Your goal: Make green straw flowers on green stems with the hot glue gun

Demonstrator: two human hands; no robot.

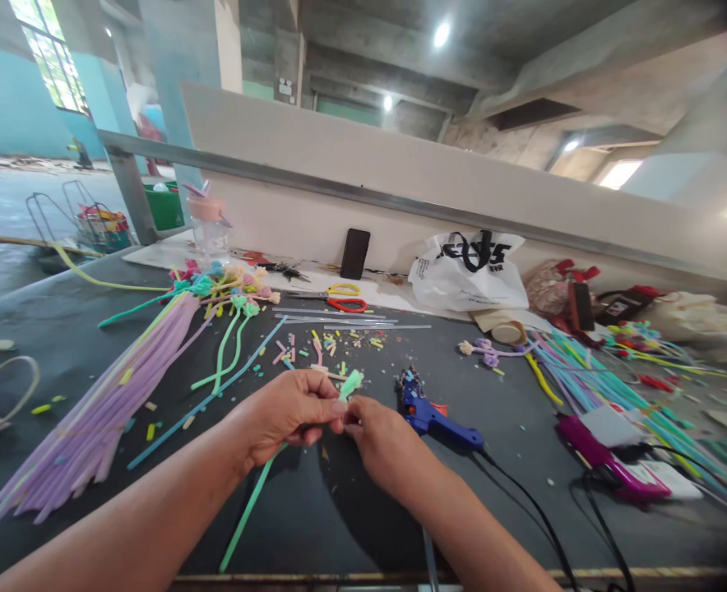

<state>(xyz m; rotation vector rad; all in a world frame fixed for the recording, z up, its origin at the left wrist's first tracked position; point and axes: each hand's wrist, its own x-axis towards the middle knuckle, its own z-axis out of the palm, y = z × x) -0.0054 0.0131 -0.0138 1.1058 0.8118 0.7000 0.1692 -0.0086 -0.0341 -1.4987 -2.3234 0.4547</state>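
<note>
My left hand (pixel 289 413) is closed in a pinch on a mint green pipe cleaner (pixel 247 508), whose long stem runs down to the lower left. Its fuzzy tip (pixel 351 383) sticks up between my two hands. My right hand (pixel 381 436) is closed too, fingertips pinching the same stem just under the tip. Both hands hover over the dark table (pixel 339 510), close to its middle.
A blue glue gun (pixel 428 413) lies right of my hands, its black cord trailing to the front edge. Lilac pipe cleaners (pixel 101 403) lie at left, teal ones (pixel 591 378) at right. Scissors (pixel 346 304), a phone (pixel 354 253), a white bag (pixel 468 271) and a purple glue gun (pixel 610 464) are further off.
</note>
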